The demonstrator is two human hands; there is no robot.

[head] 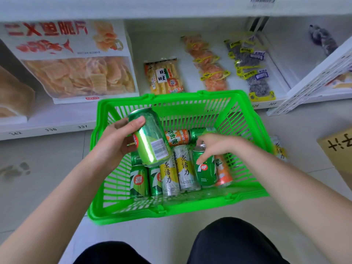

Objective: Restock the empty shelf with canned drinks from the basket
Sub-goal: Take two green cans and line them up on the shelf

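Above the left wall of the basket (pixel 171 210): green soda can (pixel 150 138), tilted, lifted clear of the others.
Left hand (pixel 114 141): wrapped round that can's middle, thumb across the front, fingers behind; a full grip.
Right hand (pixel 213 145): down inside the basket, fingertips curled onto the top end of a 7-Up can (pixel 206 168), thumb against its side; pinching it, can not yet raised.
Near wall of the basket: two more green cans (pixel 139 180), two tea cans (pixel 169 176), an orange can (pixel 223 175) at the right end.
Handling: probably full, so weighty for the size; stiff yet dentable wall, smooth and likely slick; safest taken round the middle, not by the rim.
Bottom shelf (pixel 187 73): snack packs (pixel 164 77) along it; empty spot meant for drinks not clear from this view.
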